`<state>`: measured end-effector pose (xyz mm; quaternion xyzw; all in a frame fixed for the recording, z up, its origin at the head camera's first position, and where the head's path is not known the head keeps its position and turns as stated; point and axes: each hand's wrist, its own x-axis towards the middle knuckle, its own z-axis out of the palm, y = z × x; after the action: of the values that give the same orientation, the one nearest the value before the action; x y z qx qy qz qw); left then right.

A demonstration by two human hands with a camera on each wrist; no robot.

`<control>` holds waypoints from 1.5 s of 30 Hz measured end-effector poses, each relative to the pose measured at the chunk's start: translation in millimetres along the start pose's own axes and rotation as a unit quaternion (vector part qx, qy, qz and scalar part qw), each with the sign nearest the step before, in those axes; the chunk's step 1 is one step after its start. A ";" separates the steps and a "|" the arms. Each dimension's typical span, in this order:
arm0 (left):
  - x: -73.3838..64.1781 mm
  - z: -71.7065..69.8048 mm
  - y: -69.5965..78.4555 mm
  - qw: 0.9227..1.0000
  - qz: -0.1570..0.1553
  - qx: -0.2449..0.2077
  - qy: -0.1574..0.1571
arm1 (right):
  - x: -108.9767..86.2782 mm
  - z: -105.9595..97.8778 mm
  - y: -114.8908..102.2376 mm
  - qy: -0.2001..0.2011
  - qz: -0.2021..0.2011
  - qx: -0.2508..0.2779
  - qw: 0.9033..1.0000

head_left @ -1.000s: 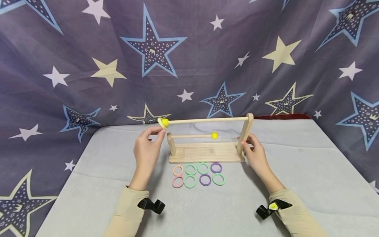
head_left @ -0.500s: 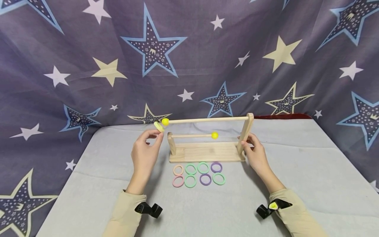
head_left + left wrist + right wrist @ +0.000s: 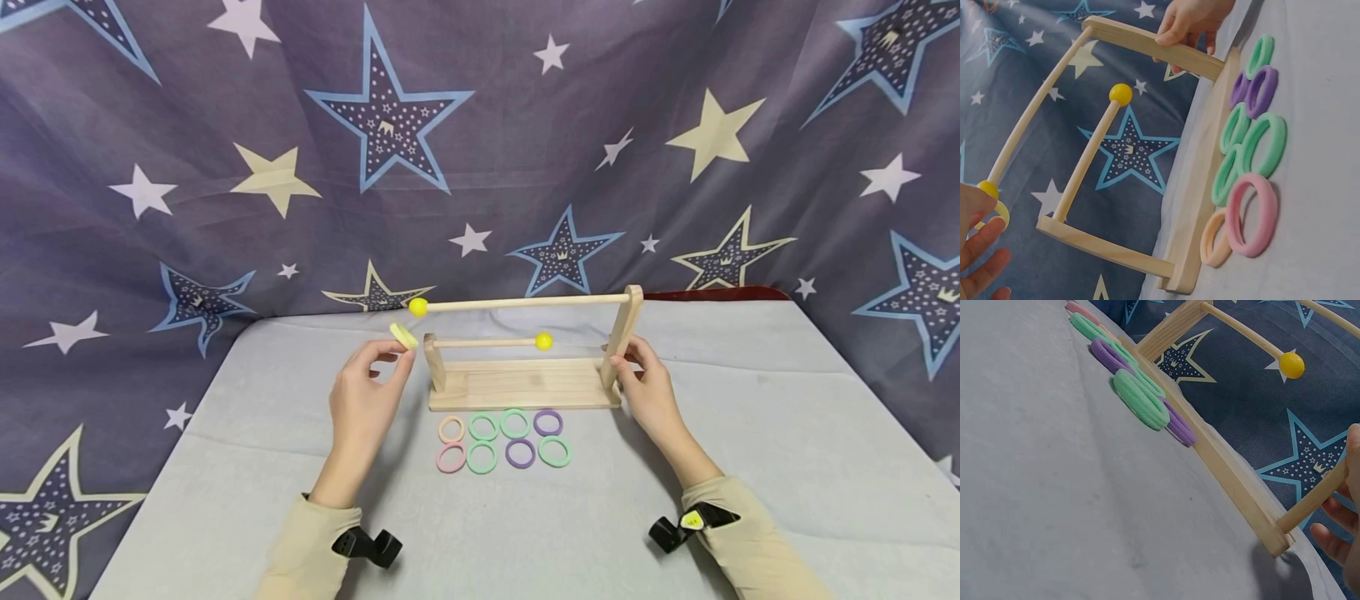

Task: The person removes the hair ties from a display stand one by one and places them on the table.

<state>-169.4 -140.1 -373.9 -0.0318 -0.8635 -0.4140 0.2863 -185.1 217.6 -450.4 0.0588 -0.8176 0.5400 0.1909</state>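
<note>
My left hand (image 3: 366, 392) pinches a pale yellow hair tie (image 3: 404, 336) between thumb and fingers. The tie is apart from the wooden rack, just below and left of the yellow ball (image 3: 417, 307) that tips the upper rod. This rack (image 3: 525, 385) has a flat base and two uprights, each bearing one horizontal rod. Its lower rod (image 3: 487, 343) ends in another yellow ball (image 3: 543, 341). Both rods are bare. With thumb and fingers, my right hand (image 3: 651, 390) grips the tall right upright (image 3: 622, 333); some of its fingers are hidden behind the wood.
Several hair ties lie in two rows before the base: orange (image 3: 452, 418), pink (image 3: 452, 469), purple (image 3: 548, 412) and green (image 3: 555, 464) ones. They rest on a grey cloth-covered table (image 3: 510, 533). A star-patterned curtain (image 3: 480, 150) hangs behind.
My left hand has drawn the yellow hair tie off the upper rod's ball end, then moved it left and down. The right hand and rack have stayed in place.
</note>
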 end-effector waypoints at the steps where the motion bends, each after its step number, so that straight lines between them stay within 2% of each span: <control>1: -1.2 -0.7 -1.1 1.000 0.003 0.002 -0.002 | 0.0 -0.1 0.0 0.000 -0.001 0.000 1.000; 13: -13.4 -12.0 -10.5 0.999 0.016 0.031 -0.026 | 0.5 -0.5 0.9 0.000 -0.003 -0.005 1.000; 17: -15.5 -14.5 -13.5 0.998 0.035 0.035 -0.035 | 0.8 -0.6 1.8 0.000 -0.001 -0.005 1.000; 22: -17.1 -16.4 -18.2 0.995 0.066 0.039 -0.067 | 0.7 -0.3 3.1 0.001 -0.001 -0.002 1.000; 29: -19.5 -18.4 -25.9 0.985 0.077 0.079 -0.131 | 0.9 0.6 4.3 0.001 -0.002 -0.002 1.000; 37: -21.9 -21.2 -32.7 0.972 0.087 0.114 -0.185 | 0.1 1.7 2.7 -0.001 -0.002 0.001 1.000; 45: -23.6 -19.1 -37.1 0.952 0.092 0.145 -0.255 | 0.7 1.2 3.7 0.001 -0.001 0.006 1.000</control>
<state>-151.7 -174.2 -402.6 -0.1735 -0.9518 -0.2345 0.0953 -187.2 218.1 -453.7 0.0605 -0.8140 0.5450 0.1918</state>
